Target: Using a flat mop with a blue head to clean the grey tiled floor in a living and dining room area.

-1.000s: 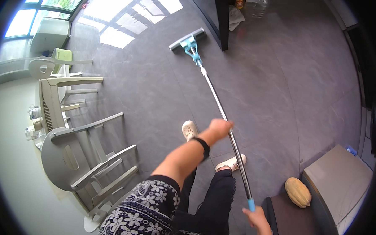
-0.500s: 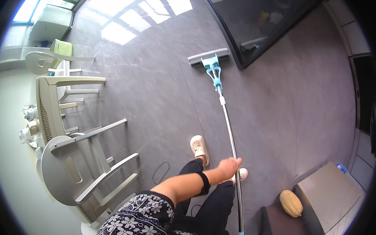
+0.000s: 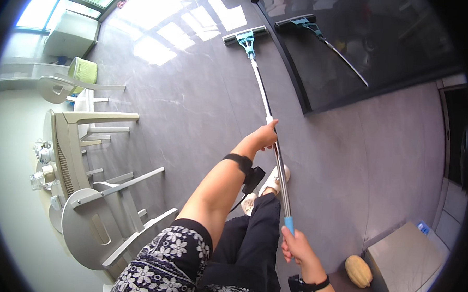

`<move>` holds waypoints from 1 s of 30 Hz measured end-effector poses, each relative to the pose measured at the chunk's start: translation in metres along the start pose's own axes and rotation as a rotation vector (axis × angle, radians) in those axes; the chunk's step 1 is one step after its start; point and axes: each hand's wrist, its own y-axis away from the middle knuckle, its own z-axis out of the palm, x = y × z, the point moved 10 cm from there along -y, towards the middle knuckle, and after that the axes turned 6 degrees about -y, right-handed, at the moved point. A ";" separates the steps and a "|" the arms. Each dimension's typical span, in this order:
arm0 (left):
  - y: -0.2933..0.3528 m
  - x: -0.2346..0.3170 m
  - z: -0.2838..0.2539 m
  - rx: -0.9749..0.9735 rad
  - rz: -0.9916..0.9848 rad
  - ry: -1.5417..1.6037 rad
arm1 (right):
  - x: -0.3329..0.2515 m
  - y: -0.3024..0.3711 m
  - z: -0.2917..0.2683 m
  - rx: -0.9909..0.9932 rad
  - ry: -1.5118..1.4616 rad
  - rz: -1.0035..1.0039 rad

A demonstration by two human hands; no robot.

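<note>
A sponge mop (image 3: 261, 85) with a metal pole, a turquoise head frame and a grey roller-like pad stretches away from me across the grey floor (image 3: 193, 123). My left hand (image 3: 263, 137) is closed round the middle of the pole. Closer to my body, my right hand (image 3: 296, 245) grips the light-blue end of the handle. The pad lies on the floor at the top, just left of a dark glossy panel (image 3: 353, 52) that mirrors the mop. My feet in cream clogs (image 3: 275, 181) stand beneath the pole.
Along the left are a pale table (image 3: 69, 144) with glassware on it and grey chairs (image 3: 92, 228). A green bin (image 3: 82, 71) stands beyond them. At the lower right, a yellow melon (image 3: 358, 271) rests beside a beige box-like surface (image 3: 406, 263). Black-framed panel edges border the mop's right side.
The mop has been pushed forward and slightly left, its head now farther away. Both hands moved forward with it, and the right hand has come fully into view. My feet have shifted.
</note>
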 end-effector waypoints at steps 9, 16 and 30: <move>0.074 0.037 0.144 0.042 0.134 -0.093 | 0.098 0.084 -0.114 0.035 -0.032 0.072; 0.021 0.057 0.042 0.256 0.101 -0.030 | 0.001 0.048 -0.085 0.073 -0.079 0.167; 0.021 0.054 0.038 0.098 0.266 -0.270 | 0.022 0.046 -0.081 0.152 0.038 0.214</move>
